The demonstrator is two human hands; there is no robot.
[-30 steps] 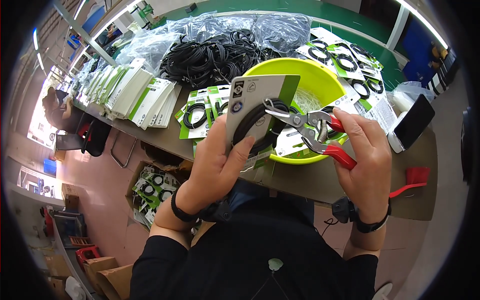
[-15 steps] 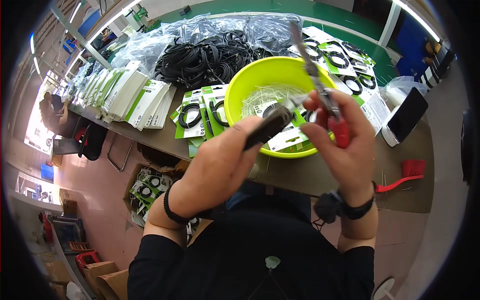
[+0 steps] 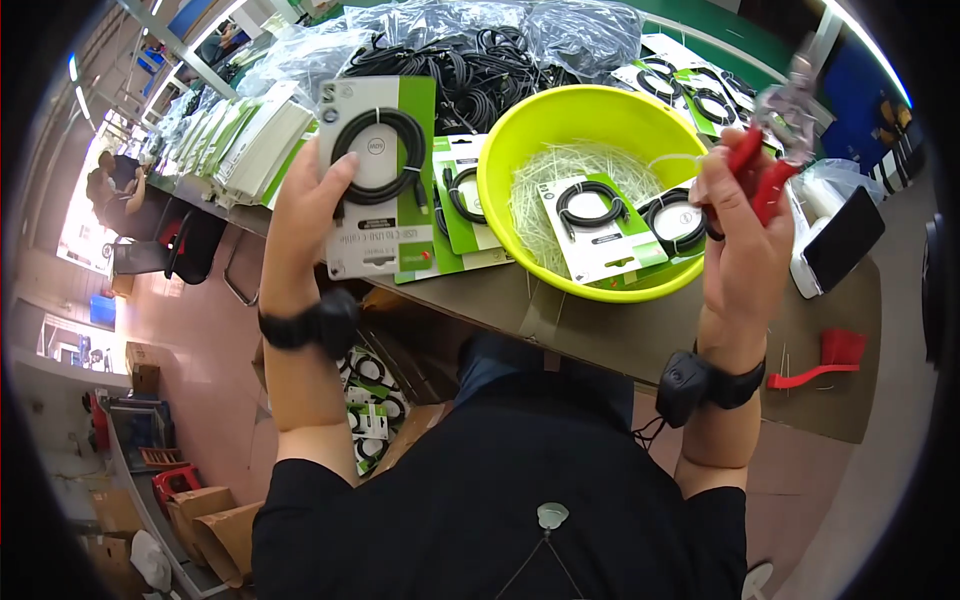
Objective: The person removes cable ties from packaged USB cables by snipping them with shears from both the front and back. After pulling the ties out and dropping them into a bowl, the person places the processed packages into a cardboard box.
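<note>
In my left hand [image 3: 302, 225] is a white and green card with a coiled black cable [image 3: 412, 160] fastened to it, held upright with the thumb over its front. My right hand [image 3: 745, 255] is closed round red-handled pliers [image 3: 748, 150], whose metal jaws are blurred and point up and away. A thin white strip [image 3: 676, 157] sticks out leftward beside the right fingers. Below and between the hands stands a yellow-green basin [image 3: 560, 285], holding clear plastic offcuts [image 3: 555, 165] and carded cables [image 3: 600, 240]. More carded cables [image 3: 462, 205] lie left of the basin, partly behind the held card.
Behind lie a heap of black cables [image 3: 490, 85] and clear plastic bags [image 3: 585, 40]. Stacked cards [image 3: 235, 140] line the left. At right are a phone-like black screen [image 3: 845, 240] and a red brush [image 3: 840, 350]. A box of carded cables [image 3: 370, 400] sits below the table.
My left hand has moved left and now shows the carded cable upright, face on. My right hand has moved right with the pliers, away from the left hand. The view has shifted slightly.
</note>
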